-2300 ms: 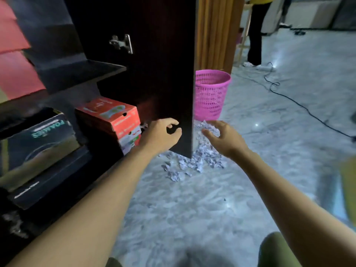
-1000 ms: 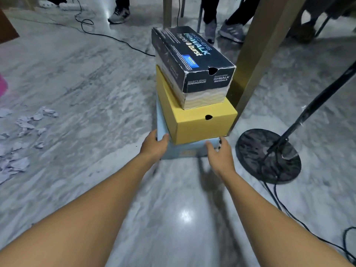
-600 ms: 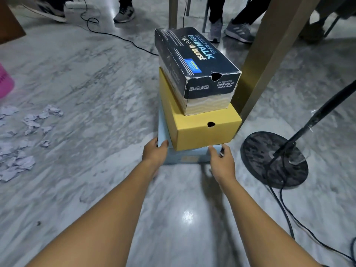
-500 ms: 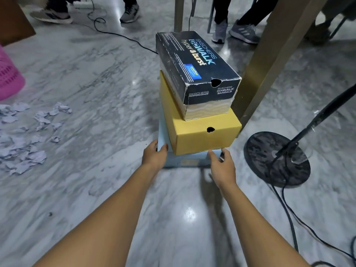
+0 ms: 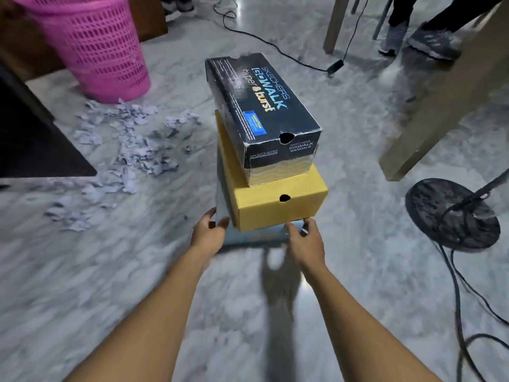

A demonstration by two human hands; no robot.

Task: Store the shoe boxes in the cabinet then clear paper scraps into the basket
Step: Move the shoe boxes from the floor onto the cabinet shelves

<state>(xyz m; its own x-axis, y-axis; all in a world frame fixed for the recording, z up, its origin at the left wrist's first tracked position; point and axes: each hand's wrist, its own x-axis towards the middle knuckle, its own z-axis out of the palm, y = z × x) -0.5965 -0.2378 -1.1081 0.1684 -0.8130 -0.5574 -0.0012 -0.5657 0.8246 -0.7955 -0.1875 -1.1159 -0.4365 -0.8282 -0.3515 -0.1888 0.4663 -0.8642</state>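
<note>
A stack of three shoe boxes is held above the marble floor: a black box [image 5: 256, 106] on top, a yellow box [image 5: 278, 205] in the middle, a pale blue box [image 5: 256, 237] at the bottom. My left hand [image 5: 209, 232] grips the blue box's left near corner and my right hand [image 5: 301, 241] grips its right near corner. Paper scraps [image 5: 124, 150] lie strewn on the floor to the left. The pink basket [image 5: 91, 48] stands behind them at the upper left. A dark cabinet door edge [image 5: 30, 139] shows at the left.
A black round stand base [image 5: 451, 213] with cables sits on the floor at the right. A gold table leg [image 5: 443, 106] slants above it. A black cable [image 5: 275, 48] runs across the far floor. People's shoes [image 5: 429, 42] are at the top right.
The view has swung left since half a second ago: the basket, scraps and cabinet door have come into view, and the stack held in both hands has moved away from the gold leg.
</note>
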